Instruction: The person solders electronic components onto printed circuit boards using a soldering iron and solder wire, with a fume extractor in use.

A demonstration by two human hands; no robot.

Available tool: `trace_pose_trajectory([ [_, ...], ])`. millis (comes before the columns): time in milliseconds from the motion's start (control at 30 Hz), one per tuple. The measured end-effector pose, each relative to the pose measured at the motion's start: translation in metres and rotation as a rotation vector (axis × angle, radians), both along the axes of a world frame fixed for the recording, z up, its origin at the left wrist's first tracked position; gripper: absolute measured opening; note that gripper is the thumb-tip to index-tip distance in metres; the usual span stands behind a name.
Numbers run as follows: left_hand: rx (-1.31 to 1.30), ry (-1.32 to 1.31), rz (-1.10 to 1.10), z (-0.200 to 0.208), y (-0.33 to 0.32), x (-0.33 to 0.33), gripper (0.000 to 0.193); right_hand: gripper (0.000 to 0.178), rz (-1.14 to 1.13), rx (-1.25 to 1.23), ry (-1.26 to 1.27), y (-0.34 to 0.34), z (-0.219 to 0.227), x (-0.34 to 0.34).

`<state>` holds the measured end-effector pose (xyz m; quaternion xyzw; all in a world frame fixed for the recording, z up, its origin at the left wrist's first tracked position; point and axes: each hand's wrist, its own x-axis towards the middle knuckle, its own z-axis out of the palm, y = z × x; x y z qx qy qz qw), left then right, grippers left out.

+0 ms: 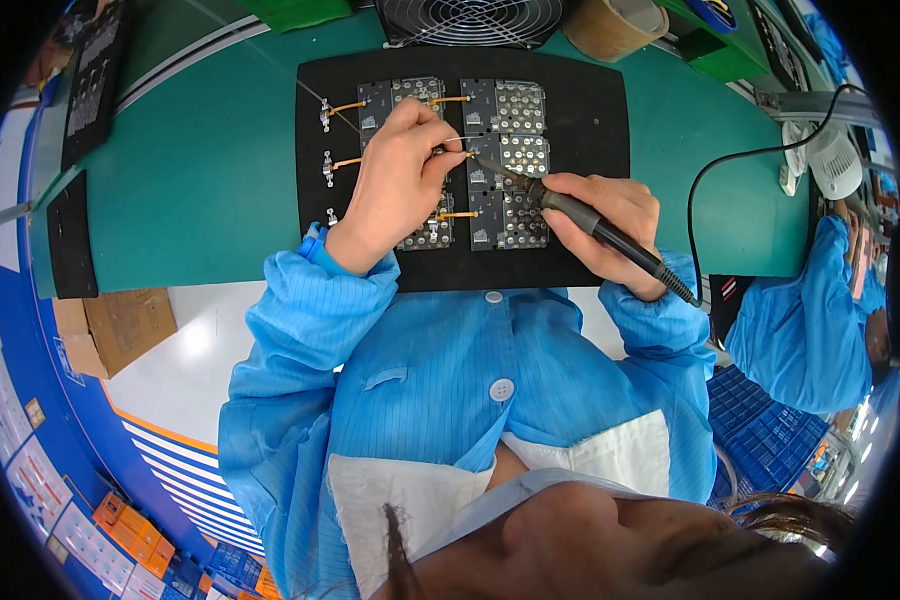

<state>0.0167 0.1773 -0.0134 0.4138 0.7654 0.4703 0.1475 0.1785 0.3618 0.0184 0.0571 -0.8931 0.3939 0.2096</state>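
My right hand (610, 220) grips a black soldering iron (595, 222), its metal tip angled up and left to the middle circuit board (485, 178) of the right column. Close to that tip, my left hand (395, 185) is closed in a pinch. A thin solder wire (328, 105) runs into it from the upper left, and a fine end shows past the fingers. A small orange strip lies at the fingertips, partly hidden. Several dark boards with rows of round silver contacts lie in two columns on a black mat (590, 130). My left hand covers part of the left column.
The mat lies on a green worktable (210, 190). A black fan (470, 22) stands behind it, beside a roll of brown tape (615, 28). A black cable (692, 205) loops at the right. Another person's blue sleeve (805, 315) is at far right; a cardboard box (125, 325) is lower left.
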Motion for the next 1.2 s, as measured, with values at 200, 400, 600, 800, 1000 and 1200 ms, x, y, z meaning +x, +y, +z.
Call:
trace_pose_trajectory([
  [200, 0.011, -0.016, 0.027, -0.0004, -0.0012, 0.0011, 0.01, 0.028, -0.023, -0.001, -0.012, -0.0025, 0.0001, -0.0014],
  [400, 0.015, -0.002, 0.036, -0.0014, -0.0022, 0.0007, 0.01, 0.027, -0.014, 0.008, -0.007, -0.0025, 0.0009, -0.0012],
  [600, 0.019, 0.006, 0.046, -0.0017, -0.0025, 0.001, 0.01, 0.027, 0.003, -0.002, -0.012, -0.0026, 0.0012, -0.0018],
  [800, 0.067, 0.021, 0.045, -0.0076, -0.0035, 0.0011, 0.011, 0.027, -0.034, -0.006, -0.009, -0.0039, 0.0012, -0.0027],
  [1000, 0.005, 0.006, 0.061, -0.0019, -0.0037, 0.0019, 0.008, 0.028, 0.0, 0.005, -0.005, -0.0022, 0.0006, -0.0015],
  [1200, 0.018, 0.003, 0.061, -0.0019, -0.0035, 0.0017, 0.008, 0.028, -0.021, 0.003, -0.006, -0.0028, 0.0015, -0.0029],
])
